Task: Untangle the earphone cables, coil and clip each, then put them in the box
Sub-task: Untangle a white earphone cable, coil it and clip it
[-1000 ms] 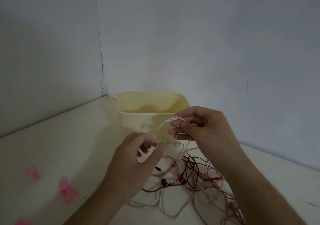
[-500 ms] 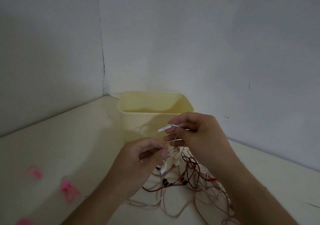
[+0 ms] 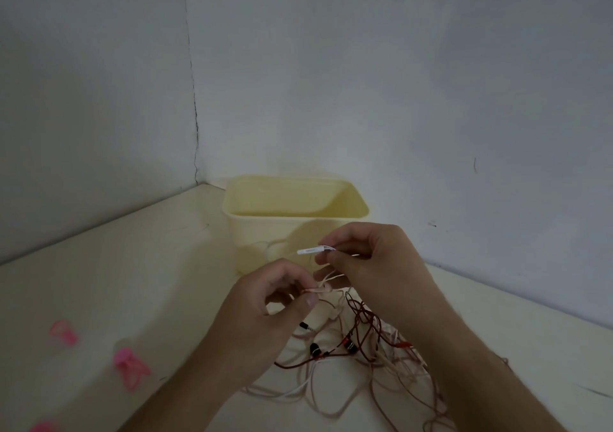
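A tangle of earphone cables (image 3: 361, 355), dark red, pale pink and white, lies on the cream table in front of the pale yellow box (image 3: 265, 232). My right hand (image 3: 371, 269) pinches the white cable at its inline remote (image 3: 310, 251), held just above the tangle near the box's front wall. My left hand (image 3: 268, 312) pinches a pale pink cable (image 3: 318, 289) between thumb and fingers, just below and left of the right hand. Black earbuds (image 3: 315, 348) lie in the pile beneath.
Pink clips lie on the table at the left: one (image 3: 131, 367) nearest, one (image 3: 63, 330) further left, another (image 3: 43, 426) at the bottom edge. The box stands in the corner where two grey walls meet. The table's far edge runs along the right wall.
Both hands dropped a little toward the tangle. My left hand closed its pinch on the pink cable; the white remote now sticks out left of my right fingers.
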